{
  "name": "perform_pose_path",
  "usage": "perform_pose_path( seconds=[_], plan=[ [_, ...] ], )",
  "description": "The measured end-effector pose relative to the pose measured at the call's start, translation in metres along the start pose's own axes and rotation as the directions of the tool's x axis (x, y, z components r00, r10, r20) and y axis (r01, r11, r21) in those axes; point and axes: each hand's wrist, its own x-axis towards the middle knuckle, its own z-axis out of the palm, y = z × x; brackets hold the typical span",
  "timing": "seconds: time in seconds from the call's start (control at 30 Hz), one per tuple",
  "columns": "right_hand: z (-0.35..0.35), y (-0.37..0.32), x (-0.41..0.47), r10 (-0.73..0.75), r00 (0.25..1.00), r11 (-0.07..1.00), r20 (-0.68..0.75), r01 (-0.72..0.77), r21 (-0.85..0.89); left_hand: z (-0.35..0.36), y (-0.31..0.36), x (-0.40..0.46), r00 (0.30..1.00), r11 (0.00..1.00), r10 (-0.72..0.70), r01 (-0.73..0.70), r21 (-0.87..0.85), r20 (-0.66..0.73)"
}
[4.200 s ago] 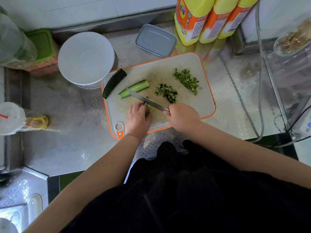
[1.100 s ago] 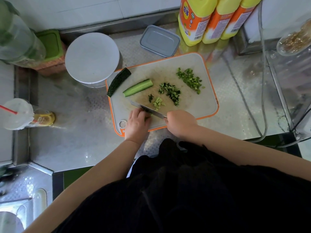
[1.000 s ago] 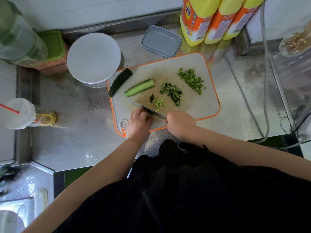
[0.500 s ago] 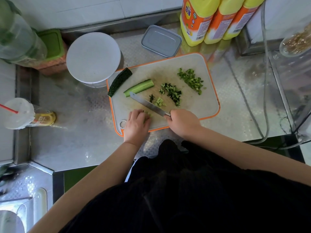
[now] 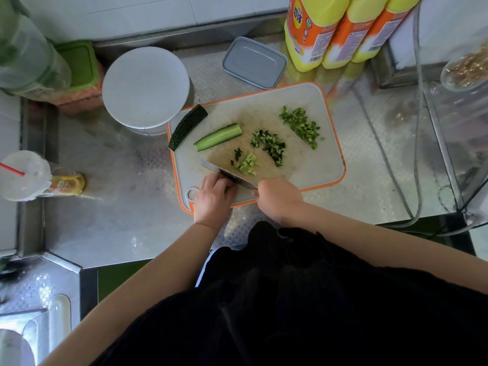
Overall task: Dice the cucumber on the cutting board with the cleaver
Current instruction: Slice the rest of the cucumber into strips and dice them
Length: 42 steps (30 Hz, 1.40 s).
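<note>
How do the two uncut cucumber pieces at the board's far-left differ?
The dark cucumber piece lies skin-up, bumpy and dark, overhanging the cutting board edge. The pale cucumber spear lies cut-face up, light green, fully on the board. Both are long, undiced, slanted alike, untouched by either hand.

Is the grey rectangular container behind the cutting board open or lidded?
Lidded. The grey container shows a flat closed top with a raised rim, contents hidden; it sits just beyond the cutting board.
</note>
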Motion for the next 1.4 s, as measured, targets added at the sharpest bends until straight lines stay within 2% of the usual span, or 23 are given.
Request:
perform_pose_path(
  seconds=[0.1,0.2,0.4,0.53,0.8,0.93,1.07,1.17,1.27,1.4],
  plan=[
    [-0.005,0.008,0.005,0.005,1.000,0.998,0.005,-0.005,0.067,0.000,-0.001,0.000,0.999,0.999,0.038,-0.038,0.006,-0.014],
    [-0.006,0.015,0.009,0.081,0.997,0.990,-0.019,-0.078,0.119,-0.003,-0.001,0.000,0.999,0.998,0.053,-0.053,0.014,-0.005],
    [-0.007,0.008,0.001,0.010,0.999,0.997,-0.047,-0.006,0.079,-0.008,-0.004,-0.009,0.997,0.999,0.053,-0.052,0.015,-0.054],
    [-0.003,-0.003,-0.007,-0.056,0.997,0.998,-0.061,0.058,0.018,-0.007,-0.008,-0.009,0.999,0.999,0.033,-0.033,0.004,-0.022],
    [0.006,-0.009,-0.004,-0.026,0.999,0.999,-0.030,0.025,-0.033,-0.005,-0.006,-0.009,1.000,1.000,-0.006,0.006,-0.002,-0.009],
    [0.004,-0.006,0.000,-0.036,0.999,0.999,0.013,0.036,0.014,-0.003,-0.007,-0.010,1.000,1.000,-0.024,0.024,0.019,0.008],
    [-0.001,0.000,0.010,0.023,0.999,0.997,0.028,-0.025,0.070,-0.003,-0.007,-0.011,1.000,0.999,0.021,-0.020,0.042,-0.012],
    [-0.002,0.007,0.013,0.062,0.998,0.986,0.012,-0.064,0.155,-0.004,-0.008,-0.011,0.999,0.998,0.050,-0.049,0.031,-0.019],
    [-0.007,0.013,0.013,0.092,0.996,0.986,-0.008,-0.090,0.140,-0.006,-0.008,-0.014,0.998,0.997,0.058,-0.058,0.046,-0.008],
    [-0.007,0.012,0.009,0.064,0.997,0.992,-0.045,-0.058,0.113,-0.007,-0.012,-0.021,0.999,0.998,-0.025,0.024,0.053,0.029]
  ],
)
